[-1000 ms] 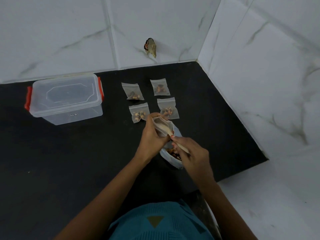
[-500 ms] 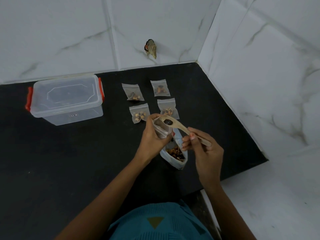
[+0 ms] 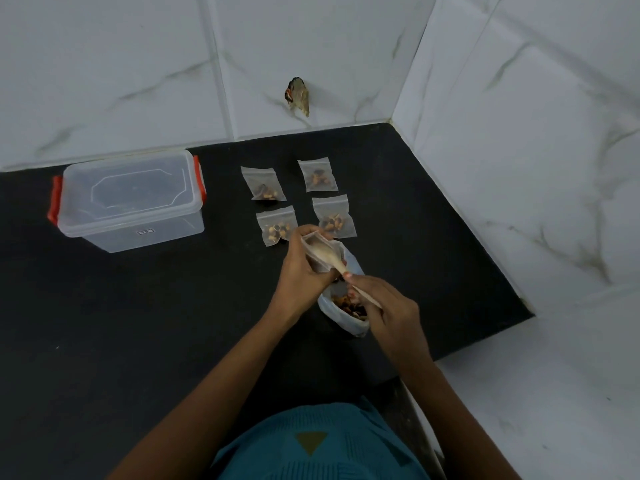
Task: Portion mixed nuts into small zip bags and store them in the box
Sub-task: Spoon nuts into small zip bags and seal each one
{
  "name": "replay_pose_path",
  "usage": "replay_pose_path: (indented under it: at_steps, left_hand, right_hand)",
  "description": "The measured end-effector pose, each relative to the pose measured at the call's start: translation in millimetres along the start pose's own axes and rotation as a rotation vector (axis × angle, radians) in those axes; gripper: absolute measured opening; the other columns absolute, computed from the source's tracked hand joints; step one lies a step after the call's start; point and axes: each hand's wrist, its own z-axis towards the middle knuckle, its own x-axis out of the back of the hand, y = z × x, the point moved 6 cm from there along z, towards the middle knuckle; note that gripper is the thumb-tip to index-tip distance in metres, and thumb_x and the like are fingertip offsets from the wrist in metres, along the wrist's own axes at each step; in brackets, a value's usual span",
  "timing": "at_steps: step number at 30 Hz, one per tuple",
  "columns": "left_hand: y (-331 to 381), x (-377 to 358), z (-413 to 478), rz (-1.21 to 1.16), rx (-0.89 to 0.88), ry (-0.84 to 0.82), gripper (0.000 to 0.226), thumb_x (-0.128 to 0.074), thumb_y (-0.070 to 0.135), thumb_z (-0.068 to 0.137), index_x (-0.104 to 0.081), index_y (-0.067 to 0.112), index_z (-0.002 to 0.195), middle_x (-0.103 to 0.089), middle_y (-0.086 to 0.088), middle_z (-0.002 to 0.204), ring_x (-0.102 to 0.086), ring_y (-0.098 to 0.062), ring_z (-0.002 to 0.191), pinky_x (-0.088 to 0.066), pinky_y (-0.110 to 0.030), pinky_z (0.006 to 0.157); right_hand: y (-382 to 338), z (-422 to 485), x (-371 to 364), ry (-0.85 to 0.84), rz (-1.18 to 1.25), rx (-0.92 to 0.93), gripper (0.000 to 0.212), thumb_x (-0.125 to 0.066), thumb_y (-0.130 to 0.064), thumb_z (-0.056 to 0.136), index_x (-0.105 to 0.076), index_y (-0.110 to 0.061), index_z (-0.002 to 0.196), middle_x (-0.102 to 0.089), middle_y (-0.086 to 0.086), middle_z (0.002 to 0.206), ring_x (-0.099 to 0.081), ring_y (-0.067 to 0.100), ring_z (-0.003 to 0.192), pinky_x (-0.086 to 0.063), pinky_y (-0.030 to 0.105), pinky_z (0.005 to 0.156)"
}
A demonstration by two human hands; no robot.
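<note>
My left hand (image 3: pixel 302 271) grips a small clear zip bag (image 3: pixel 317 254) by its open mouth, just above the black counter. My right hand (image 3: pixel 388 308) pinches the handle of a wooden spoon (image 3: pixel 330 259), and the spoon's bowl is tipped down inside that bag. Under both hands lies a larger clear bag of mixed nuts (image 3: pixel 348 306), open at the top. Several filled small zip bags (image 3: pixel 277 225) lie flat in two rows just beyond my hands. The clear plastic box (image 3: pixel 130 199) with red clips and its lid on stands at the far left.
The black counter (image 3: pixel 138 323) ends at white marble-tiled walls behind and to the right, meeting in a corner (image 3: pixel 391 121). A small brown object (image 3: pixel 298 95) sticks to the back wall. The counter's right edge drops off near my right arm.
The spoon was lifted out with a dark nut in its bowl half a second ago. Now it is tipped back into the small bag, and my right hand has moved left.
</note>
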Motion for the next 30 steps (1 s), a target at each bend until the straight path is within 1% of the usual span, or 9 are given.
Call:
replay_pose_path:
  at_steps: [2, 4, 7, 13, 17, 20, 25, 28, 30]
  left_hand:
    - [0.5, -0.6, -0.9, -0.010, 0.010, -0.008, 0.056, -0.074, -0.004, 0.071, -0.041, 0.009, 0.115, -0.051, 0.010, 0.103, -0.050, 0.018, 0.091, -0.040, -0.002, 0.077]
    - [1.7, -0.1, -1.6, -0.029, 0.025, -0.004, 0.055, -0.073, -0.002, 0.074, -0.039, 0.011, 0.114, -0.051, 0.012, 0.100, -0.051, 0.020, 0.086, -0.041, -0.002, 0.074]
    - [2.2, 1.1, 0.3, -0.029, 0.027, 0.009, 0.056, -0.074, 0.001, 0.074, -0.038, 0.015, 0.114, -0.049, 0.013, 0.099, -0.050, 0.022, 0.084, -0.041, 0.000, 0.072]
    - [1.1, 0.6, 1.0, 0.016, -0.007, 0.001, 0.054, -0.072, -0.007, 0.069, -0.043, 0.007, 0.112, -0.051, 0.009, 0.103, -0.050, 0.010, 0.095, -0.040, -0.005, 0.082]
    - [1.9, 2.1, 1.5, -0.014, 0.010, 0.001, 0.058, -0.074, -0.004, 0.069, -0.041, 0.010, 0.115, -0.053, 0.002, 0.106, -0.052, 0.011, 0.094, -0.041, -0.004, 0.080]
    - [2.9, 3.7, 1.9, -0.040, 0.031, -0.004, 0.058, -0.072, -0.002, 0.072, -0.037, 0.014, 0.116, -0.051, 0.009, 0.106, -0.050, 0.018, 0.093, -0.041, -0.002, 0.076]
    - [5.0, 0.8, 1.9, 0.025, -0.023, -0.033, 0.054, -0.072, -0.007, 0.069, -0.043, 0.009, 0.111, -0.052, 0.008, 0.104, -0.050, 0.007, 0.100, -0.039, -0.006, 0.087]
    - [4.6, 1.5, 0.9, -0.005, 0.000, -0.044, 0.056, -0.073, -0.004, 0.071, -0.040, 0.012, 0.113, -0.052, 0.007, 0.104, -0.051, 0.015, 0.094, -0.040, -0.003, 0.081]
    - [5.3, 3.2, 0.5, -0.029, 0.017, -0.029, 0.054, -0.074, 0.001, 0.073, -0.040, 0.016, 0.112, -0.051, 0.012, 0.103, -0.050, 0.020, 0.090, -0.040, -0.001, 0.076]
  right_hand:
    - [3.4, -0.4, 3.9, 0.049, 0.036, -0.064, 0.017, -0.045, -0.010, 0.092, -0.051, -0.009, 0.108, -0.067, 0.012, 0.094, -0.059, 0.012, 0.094, -0.044, 0.007, 0.087]
    - [2.7, -1.4, 10.8, 0.110, 0.042, -0.088, 0.025, -0.048, -0.003, 0.084, -0.051, -0.009, 0.108, -0.060, 0.006, 0.099, -0.059, 0.010, 0.096, -0.042, 0.005, 0.088]
    - [-6.4, -1.8, 19.3, 0.177, -0.036, -0.027, 0.020, -0.049, -0.008, 0.089, -0.052, -0.005, 0.108, -0.058, 0.007, 0.101, -0.058, 0.016, 0.098, -0.041, 0.007, 0.093]
    - [-1.4, -2.6, -1.8, -0.048, -0.130, 0.035, 0.043, -0.025, -0.029, 0.102, -0.060, -0.004, 0.108, -0.070, 0.018, 0.095, -0.055, 0.016, 0.100, -0.042, 0.025, 0.093]
    - [-13.0, -1.0, 10.5, 0.050, -0.169, 0.108, 0.028, -0.032, -0.024, 0.101, -0.051, -0.006, 0.111, -0.069, 0.016, 0.095, -0.055, 0.015, 0.100, -0.037, 0.009, 0.098]
    - [-20.2, 0.9, 14.1, 0.104, -0.175, 0.153, 0.024, -0.037, -0.020, 0.100, -0.052, -0.003, 0.109, -0.063, 0.010, 0.100, -0.056, 0.014, 0.097, -0.038, 0.008, 0.097]
    - [-5.5, -4.1, 0.0, -0.062, -0.165, 0.043, 0.043, -0.028, -0.025, 0.102, -0.063, 0.001, 0.104, -0.069, 0.017, 0.095, -0.055, 0.015, 0.101, -0.033, 0.009, 0.099]
    - [0.4, -3.0, 7.2, 0.034, -0.038, -0.055, 0.026, -0.041, -0.014, 0.096, -0.059, 0.002, 0.106, -0.067, 0.014, 0.096, -0.056, 0.002, 0.105, -0.039, 0.006, 0.094]
    - [6.7, -2.5, 15.4, 0.136, 0.148, -0.248, 0.023, -0.049, -0.008, 0.087, -0.060, -0.003, 0.107, -0.070, 0.005, 0.094, -0.061, -0.005, 0.097, -0.048, 0.010, 0.085]
